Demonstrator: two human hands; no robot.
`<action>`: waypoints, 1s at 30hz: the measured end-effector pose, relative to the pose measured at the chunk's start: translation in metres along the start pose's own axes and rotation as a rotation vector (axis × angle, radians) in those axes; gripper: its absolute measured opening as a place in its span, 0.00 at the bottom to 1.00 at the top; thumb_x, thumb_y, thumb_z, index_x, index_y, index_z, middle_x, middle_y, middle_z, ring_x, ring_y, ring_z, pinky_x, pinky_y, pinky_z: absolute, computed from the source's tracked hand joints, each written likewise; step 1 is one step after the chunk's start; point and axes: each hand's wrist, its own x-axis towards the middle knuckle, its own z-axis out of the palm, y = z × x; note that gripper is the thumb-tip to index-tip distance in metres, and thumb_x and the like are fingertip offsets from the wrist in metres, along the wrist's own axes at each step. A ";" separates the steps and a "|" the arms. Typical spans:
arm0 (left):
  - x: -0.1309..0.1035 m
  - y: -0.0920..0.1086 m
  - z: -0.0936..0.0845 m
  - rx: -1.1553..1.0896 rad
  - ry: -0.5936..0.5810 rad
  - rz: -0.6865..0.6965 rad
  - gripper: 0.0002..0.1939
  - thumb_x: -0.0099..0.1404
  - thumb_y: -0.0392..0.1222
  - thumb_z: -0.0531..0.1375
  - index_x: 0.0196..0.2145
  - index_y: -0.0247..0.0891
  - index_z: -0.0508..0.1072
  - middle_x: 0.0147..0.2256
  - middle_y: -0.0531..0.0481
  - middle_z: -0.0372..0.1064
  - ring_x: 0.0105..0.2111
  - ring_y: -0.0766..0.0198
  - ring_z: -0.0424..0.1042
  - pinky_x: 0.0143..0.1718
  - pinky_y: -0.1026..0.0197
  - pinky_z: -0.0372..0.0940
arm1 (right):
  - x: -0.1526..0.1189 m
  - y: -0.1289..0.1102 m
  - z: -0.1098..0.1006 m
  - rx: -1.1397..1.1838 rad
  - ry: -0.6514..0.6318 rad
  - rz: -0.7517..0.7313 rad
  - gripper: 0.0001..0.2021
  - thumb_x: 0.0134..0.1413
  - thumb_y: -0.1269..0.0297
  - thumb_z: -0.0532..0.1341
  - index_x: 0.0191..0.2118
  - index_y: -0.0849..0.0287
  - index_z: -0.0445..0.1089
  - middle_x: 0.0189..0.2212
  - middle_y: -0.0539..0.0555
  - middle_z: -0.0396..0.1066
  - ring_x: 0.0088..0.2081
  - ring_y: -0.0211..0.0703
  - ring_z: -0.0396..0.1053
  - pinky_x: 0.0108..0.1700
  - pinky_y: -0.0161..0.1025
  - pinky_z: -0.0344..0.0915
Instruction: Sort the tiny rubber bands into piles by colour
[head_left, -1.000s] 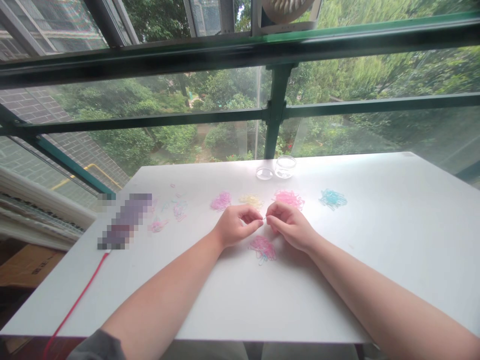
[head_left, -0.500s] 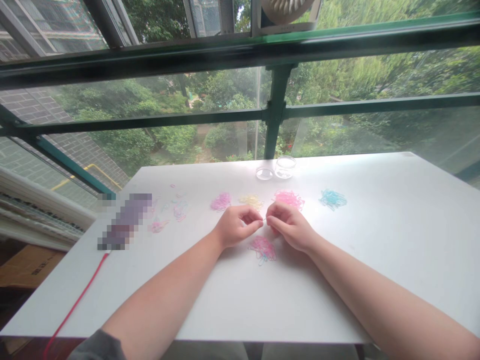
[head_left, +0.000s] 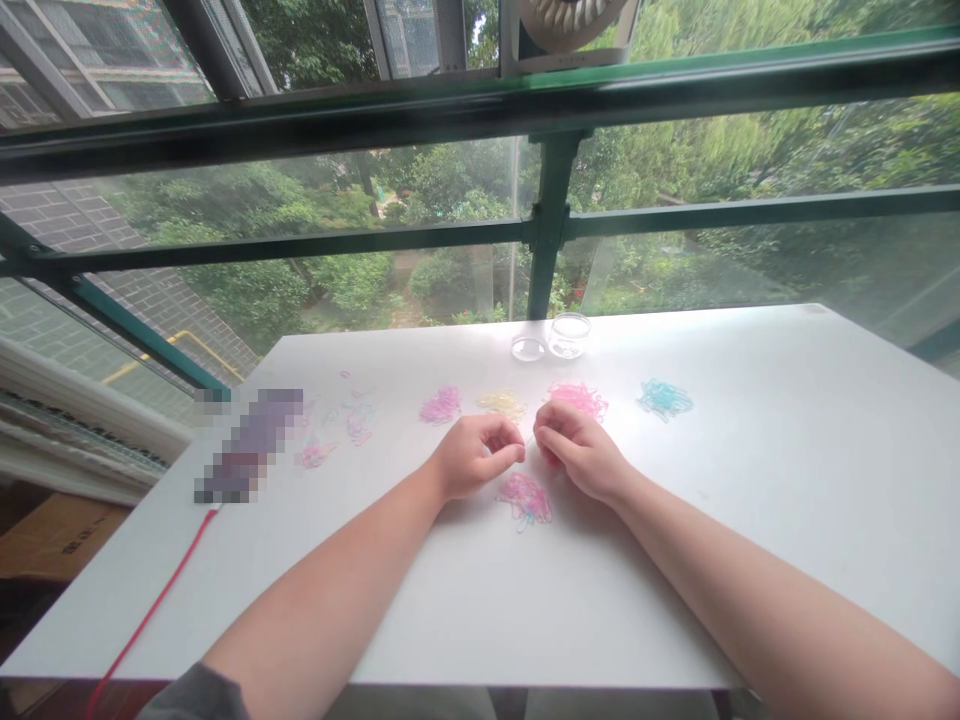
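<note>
My left hand [head_left: 480, 455] and my right hand [head_left: 577, 450] face each other close together above the white table [head_left: 465, 610], fingers pinched. In the small gap between their fingertips shows a thin pale strand, apparently a rubber band [head_left: 529, 438]. Just below them lies a mixed pile of small pink and blue rubber bands [head_left: 525, 500]. Behind my left hand are yellow bands [head_left: 502, 403]; a bright pink pile [head_left: 581, 398] sits partly hidden behind my right hand.
A purple pile [head_left: 441, 404] and a teal pile [head_left: 665, 398] flank the others. Scattered bands [head_left: 358, 422] lie further left. At the back stand a clear round jar [head_left: 570, 337] and its lid [head_left: 528, 348]. A blurred-out device [head_left: 251, 445] with a red cable [head_left: 161, 595] lies left.
My hands have drawn very slightly apart, fingers still pinched. The piles, jar and lid stay where they were.
</note>
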 end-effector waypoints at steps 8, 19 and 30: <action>-0.001 0.000 0.000 0.007 0.007 -0.009 0.05 0.57 0.38 0.59 0.28 0.33 0.71 0.25 0.50 0.69 0.25 0.70 0.66 0.28 0.67 0.62 | -0.002 -0.001 0.001 -0.003 -0.051 -0.003 0.04 0.52 0.70 0.54 0.28 0.57 0.59 0.20 0.44 0.58 0.20 0.33 0.58 0.23 0.34 0.56; 0.000 -0.002 0.001 0.021 0.036 0.014 0.05 0.56 0.39 0.60 0.29 0.33 0.70 0.25 0.50 0.69 0.25 0.70 0.66 0.29 0.67 0.63 | -0.003 0.002 0.000 -0.123 -0.077 -0.084 0.04 0.52 0.71 0.54 0.29 0.58 0.60 0.23 0.46 0.59 0.24 0.34 0.58 0.27 0.34 0.56; -0.001 0.000 -0.001 0.018 0.033 0.008 0.08 0.59 0.42 0.58 0.29 0.34 0.70 0.26 0.50 0.70 0.25 0.69 0.66 0.29 0.66 0.62 | -0.002 -0.002 -0.001 -0.111 -0.072 -0.111 0.03 0.50 0.71 0.55 0.28 0.58 0.61 0.23 0.47 0.59 0.26 0.35 0.57 0.29 0.34 0.55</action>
